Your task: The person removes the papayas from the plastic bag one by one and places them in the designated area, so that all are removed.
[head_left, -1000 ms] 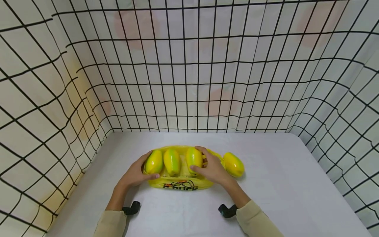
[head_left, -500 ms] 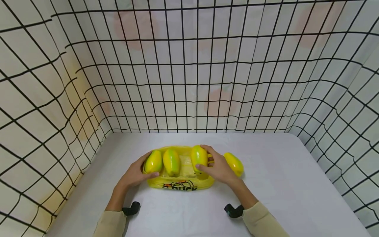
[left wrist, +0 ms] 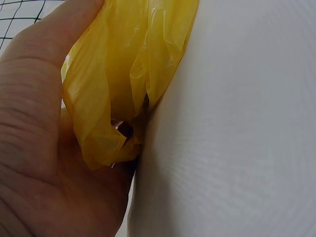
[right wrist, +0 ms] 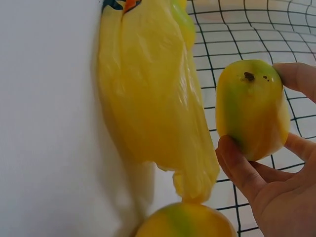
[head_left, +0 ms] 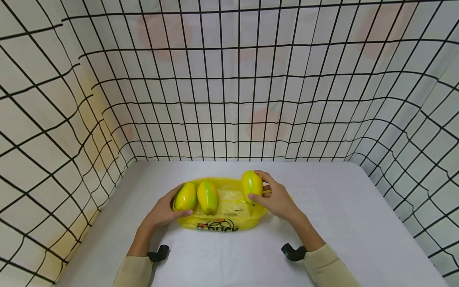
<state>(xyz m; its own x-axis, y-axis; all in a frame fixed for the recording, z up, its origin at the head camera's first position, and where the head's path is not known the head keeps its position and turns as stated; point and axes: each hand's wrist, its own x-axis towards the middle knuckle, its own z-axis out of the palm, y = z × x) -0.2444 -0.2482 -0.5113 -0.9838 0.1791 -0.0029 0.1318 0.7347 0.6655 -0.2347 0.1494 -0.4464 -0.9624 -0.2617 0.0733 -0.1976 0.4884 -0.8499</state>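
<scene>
"Where is the mango [head_left: 252, 186]?"
"Gripped in the curled fingers of the right hand [head_left: 277, 201], above the yellow bag's [head_left: 229, 199] right end, toward the table's [head_left: 330, 191] far edge."
"And the left hand [head_left: 163, 211]?"
"Gripping the bag's left end."
"The step?"
"Apparently shifting this mango; next probably calls for a gentle release."
</scene>
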